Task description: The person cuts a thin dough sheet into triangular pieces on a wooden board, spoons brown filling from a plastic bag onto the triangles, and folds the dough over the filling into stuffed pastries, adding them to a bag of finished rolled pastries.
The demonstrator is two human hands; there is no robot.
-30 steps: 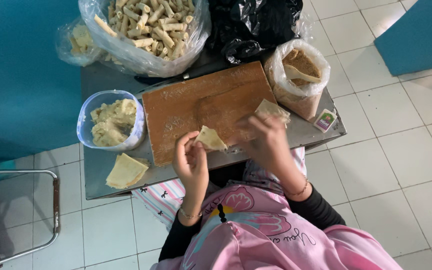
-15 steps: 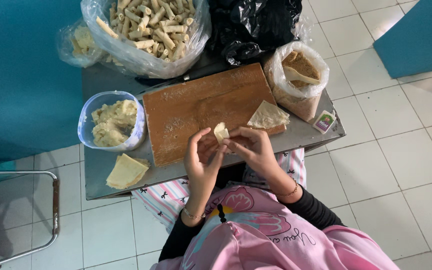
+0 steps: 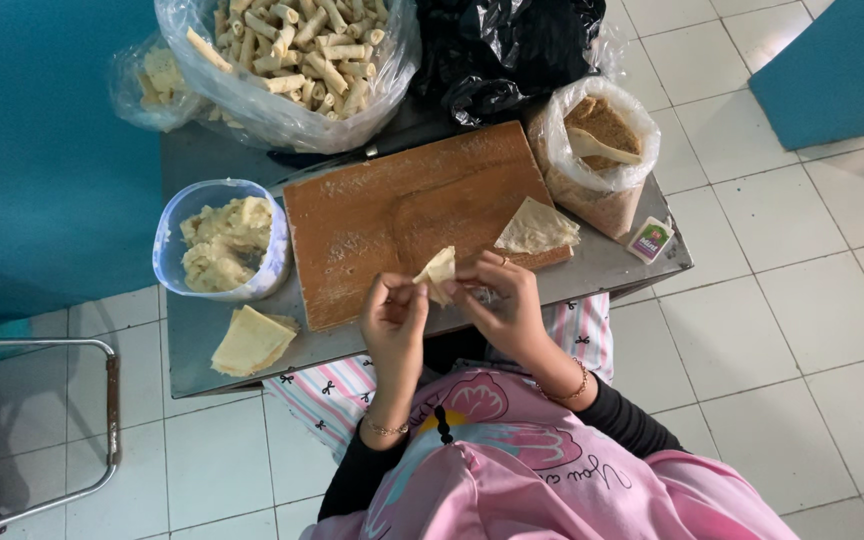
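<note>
- counter (image 3: 612, 268): crowded, bare strip only along near edge
- wooden board (image 3: 392, 215): mostly bare, spare wrapper (image 3: 537, 226) on its right edge
- left hand (image 3: 395, 318), right hand (image 3: 505, 300): both pinching folded wrapper (image 3: 439, 272) over board's near edge; earlier it lay flatter, now rolled tighter

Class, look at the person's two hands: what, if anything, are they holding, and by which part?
Both hands hold one small folded pastry wrapper above the wooden board. The left hand pinches its left edge, the right hand its right edge, with the fingertips.
</note>
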